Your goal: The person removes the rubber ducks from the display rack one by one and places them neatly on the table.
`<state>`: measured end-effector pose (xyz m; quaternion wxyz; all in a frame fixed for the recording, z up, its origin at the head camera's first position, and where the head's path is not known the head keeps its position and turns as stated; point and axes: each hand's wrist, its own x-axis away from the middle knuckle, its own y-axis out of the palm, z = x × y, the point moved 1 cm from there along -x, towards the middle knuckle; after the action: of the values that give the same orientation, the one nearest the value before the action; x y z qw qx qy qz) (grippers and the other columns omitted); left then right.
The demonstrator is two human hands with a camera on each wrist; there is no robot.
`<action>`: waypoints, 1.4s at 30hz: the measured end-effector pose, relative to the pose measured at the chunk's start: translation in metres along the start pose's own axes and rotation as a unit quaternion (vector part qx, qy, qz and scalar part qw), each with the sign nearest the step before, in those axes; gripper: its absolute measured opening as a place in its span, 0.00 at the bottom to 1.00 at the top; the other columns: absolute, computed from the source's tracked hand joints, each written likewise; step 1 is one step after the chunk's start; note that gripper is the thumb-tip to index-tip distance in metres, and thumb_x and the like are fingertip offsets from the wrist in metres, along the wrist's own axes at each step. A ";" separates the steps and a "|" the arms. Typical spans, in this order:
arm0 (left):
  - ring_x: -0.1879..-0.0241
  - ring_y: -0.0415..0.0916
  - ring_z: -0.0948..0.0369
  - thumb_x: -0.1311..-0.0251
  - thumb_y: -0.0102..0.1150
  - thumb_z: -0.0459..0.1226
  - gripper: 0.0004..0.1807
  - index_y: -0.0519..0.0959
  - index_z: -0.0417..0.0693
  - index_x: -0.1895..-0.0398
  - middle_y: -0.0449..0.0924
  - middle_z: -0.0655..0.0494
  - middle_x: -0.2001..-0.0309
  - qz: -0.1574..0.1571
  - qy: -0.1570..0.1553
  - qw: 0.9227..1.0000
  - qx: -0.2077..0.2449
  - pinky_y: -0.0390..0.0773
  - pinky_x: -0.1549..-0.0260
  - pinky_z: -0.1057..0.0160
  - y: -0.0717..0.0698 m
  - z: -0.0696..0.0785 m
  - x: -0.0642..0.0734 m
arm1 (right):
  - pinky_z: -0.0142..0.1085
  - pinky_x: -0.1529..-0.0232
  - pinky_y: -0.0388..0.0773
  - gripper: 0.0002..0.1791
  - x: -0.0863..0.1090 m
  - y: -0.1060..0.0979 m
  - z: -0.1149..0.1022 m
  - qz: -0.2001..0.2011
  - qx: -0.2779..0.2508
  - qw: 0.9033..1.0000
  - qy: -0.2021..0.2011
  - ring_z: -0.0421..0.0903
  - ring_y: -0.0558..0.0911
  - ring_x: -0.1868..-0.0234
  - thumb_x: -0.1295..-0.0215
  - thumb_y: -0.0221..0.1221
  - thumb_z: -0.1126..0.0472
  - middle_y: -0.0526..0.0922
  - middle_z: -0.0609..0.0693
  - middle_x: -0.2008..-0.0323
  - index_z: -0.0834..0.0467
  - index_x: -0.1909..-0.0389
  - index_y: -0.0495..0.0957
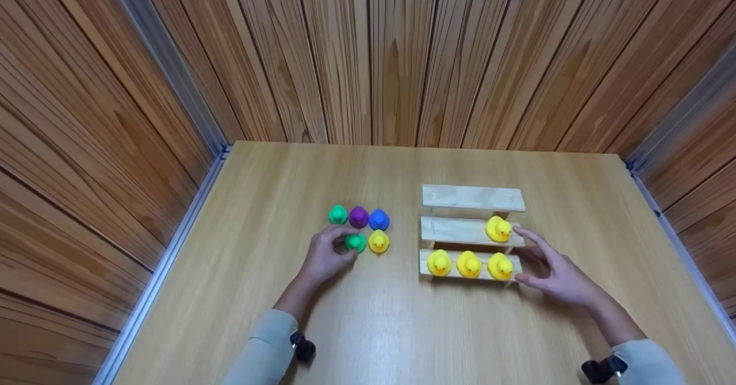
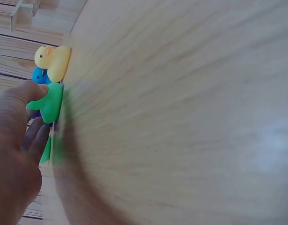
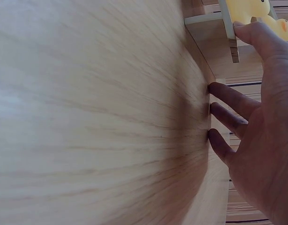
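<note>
Seemingly picking up, pinching the nearer green duck [image 1: 356, 243] between thumb and fingers of the left grip [image 1: 326, 256], at or just off the surface [image 1: 368, 333]; probably needing a lift past the yellow duck [image 1: 378, 241] just right of that grip and purple duck [image 1: 359, 216] just beyond; holding the left forearm [image 1: 294, 304] slanted forward; resting the right grip [image 1: 556, 276], fingers apart, by the wooden rack [image 1: 474, 197] at its left

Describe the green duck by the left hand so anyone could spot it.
On the table, left of the tiered stand, are toy ducks in two rows. In the nearer row, the green duck sits left of a yellow duck. Unlike the farther green duck, it's between the left hand's thumb and fingers.
</note>
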<state>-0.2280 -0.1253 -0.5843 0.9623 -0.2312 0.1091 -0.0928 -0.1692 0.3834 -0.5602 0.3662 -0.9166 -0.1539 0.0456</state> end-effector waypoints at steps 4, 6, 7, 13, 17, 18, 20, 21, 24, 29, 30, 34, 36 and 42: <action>0.36 0.88 0.44 0.36 0.78 0.27 0.21 0.89 0.41 0.39 0.89 0.42 0.38 -0.003 -0.005 1.000 0.000 0.88 0.30 0.42 -0.001 0.002 0.001 | 0.85 0.22 0.60 0.55 0.001 0.000 -0.002 -0.002 -0.017 1.000 -0.004 0.75 0.74 0.19 0.24 0.73 0.54 0.73 0.69 0.18 0.43 0.07 0.49; 0.36 0.88 0.45 0.36 0.78 0.27 0.22 0.89 0.41 0.39 0.89 0.42 0.38 -0.004 -0.007 1.000 -0.001 0.88 0.30 0.42 -0.001 0.002 0.000 | 0.85 0.23 0.59 0.55 0.001 -0.001 -0.003 -0.002 -0.022 1.000 -0.004 0.74 0.74 0.19 0.24 0.73 0.55 0.72 0.70 0.17 0.43 0.07 0.50; 0.37 0.88 0.45 0.36 0.78 0.27 0.22 0.89 0.41 0.38 0.89 0.42 0.38 -0.004 -0.007 1.000 -0.002 0.88 0.30 0.42 -0.002 0.002 0.000 | 0.85 0.23 0.59 0.55 0.001 0.000 -0.002 -0.003 -0.023 1.000 -0.004 0.75 0.74 0.19 0.24 0.74 0.55 0.72 0.70 0.18 0.43 0.07 0.50; 0.35 0.88 0.44 0.35 0.79 0.29 0.22 0.89 0.43 0.38 0.89 0.43 0.38 -0.006 0.001 1.000 -0.004 0.87 0.29 0.41 -0.005 0.006 -0.002 | 0.80 0.20 0.62 0.54 -0.001 0.001 0.001 -0.001 -0.003 1.000 0.003 0.67 0.77 0.20 0.23 0.73 0.51 0.76 0.66 0.19 0.39 0.07 0.49; 0.32 0.86 0.43 0.35 0.80 0.29 0.22 0.88 0.42 0.37 0.90 0.44 0.37 -0.004 0.023 1.000 -0.002 0.85 0.27 0.40 -0.008 0.012 -0.005 | 0.34 0.16 0.69 0.54 0.000 0.000 0.003 0.004 0.011 1.000 0.005 0.56 0.79 0.20 0.24 0.73 0.48 0.75 0.62 0.17 0.37 0.08 0.50; 0.32 0.86 0.42 0.35 0.79 0.29 0.23 0.88 0.42 0.37 0.89 0.44 0.37 -0.004 0.029 1.000 0.001 0.85 0.27 0.40 -0.009 0.013 -0.006 | 0.24 0.20 0.66 0.54 0.000 0.000 0.003 0.005 0.010 1.000 0.004 0.56 0.79 0.20 0.24 0.73 0.47 0.74 0.62 0.17 0.36 0.08 0.51; 0.30 0.84 0.41 0.34 0.79 0.29 0.23 0.87 0.41 0.36 0.89 0.43 0.37 -0.005 0.034 0.999 0.005 0.84 0.26 0.40 -0.011 0.017 -0.008 | 0.11 0.30 0.57 0.54 0.001 -0.001 0.003 0.004 0.006 1.000 0.004 0.59 0.78 0.19 0.24 0.73 0.47 0.73 0.62 0.16 0.36 0.08 0.51; 0.29 0.84 0.41 0.34 0.79 0.28 0.23 0.87 0.40 0.36 0.88 0.43 0.36 -0.008 0.034 0.999 0.008 0.84 0.27 0.40 -0.011 0.019 -0.009 | 0.11 0.30 0.57 0.54 0.001 -0.001 0.003 0.003 0.006 1.000 0.005 0.62 0.77 0.19 0.24 0.73 0.47 0.73 0.62 0.16 0.36 0.08 0.50; 0.28 0.83 0.41 0.33 0.78 0.28 0.23 0.86 0.40 0.35 0.87 0.42 0.36 -0.012 0.029 0.999 0.018 0.83 0.26 0.40 -0.011 0.024 -0.011 | 0.32 0.17 0.68 0.54 0.001 -0.001 0.002 0.003 0.010 1.000 0.007 0.67 0.75 0.19 0.23 0.73 0.47 0.73 0.62 0.16 0.36 0.08 0.49; 0.30 0.84 0.38 0.32 0.76 0.26 0.22 0.85 0.37 0.36 0.86 0.39 0.36 -0.015 0.026 0.999 0.034 0.82 0.25 0.39 -0.005 0.036 -0.015 | 0.82 0.20 0.60 0.54 0.000 0.001 0.002 0.000 -0.009 1.000 0.003 0.72 0.73 0.18 0.24 0.73 0.51 0.73 0.67 0.17 0.39 0.07 0.49; 0.32 0.85 0.37 0.32 0.76 0.26 0.22 0.85 0.36 0.36 0.86 0.39 0.37 -0.014 0.026 0.999 0.034 0.83 0.26 0.38 -0.003 0.039 -0.015 | 0.84 0.21 0.58 0.54 0.000 0.001 0.003 -0.001 -0.014 1.000 0.003 0.73 0.72 0.18 0.24 0.73 0.51 0.74 0.68 0.18 0.39 0.07 0.49; 0.38 0.86 0.34 0.33 0.77 0.27 0.22 0.86 0.36 0.36 0.85 0.34 0.39 -0.007 0.034 0.999 0.029 0.86 0.30 0.35 0.004 0.053 -0.019 | 0.85 0.21 0.57 0.54 -0.001 0.002 0.003 -0.003 -0.020 1.000 -0.001 0.73 0.72 0.18 0.24 0.73 0.52 0.72 0.69 0.18 0.40 0.07 0.49; 0.38 0.86 0.34 0.33 0.77 0.28 0.21 0.86 0.37 0.37 0.85 0.33 0.39 -0.005 0.042 0.999 0.025 0.86 0.31 0.35 0.009 0.060 -0.021 | 0.85 0.21 0.57 0.54 -0.001 0.002 0.003 -0.003 -0.020 1.000 -0.002 0.74 0.72 0.18 0.24 0.73 0.52 0.73 0.70 0.18 0.40 0.07 0.49; 0.31 0.84 0.42 0.31 0.78 0.33 0.22 0.88 0.47 0.35 0.87 0.43 0.35 -0.012 0.048 0.999 -0.013 0.85 0.26 0.42 0.026 0.081 -0.030 | 0.87 0.22 0.55 0.54 -0.001 0.001 0.003 -0.006 -0.025 1.000 -0.003 0.75 0.72 0.19 0.24 0.73 0.53 0.74 0.70 0.19 0.40 0.07 0.49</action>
<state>-0.2330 -0.0616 -0.5209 0.9517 -0.2405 0.1531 -0.1142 -0.1708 0.3846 -0.5635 0.3431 -0.9244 -0.1610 0.0420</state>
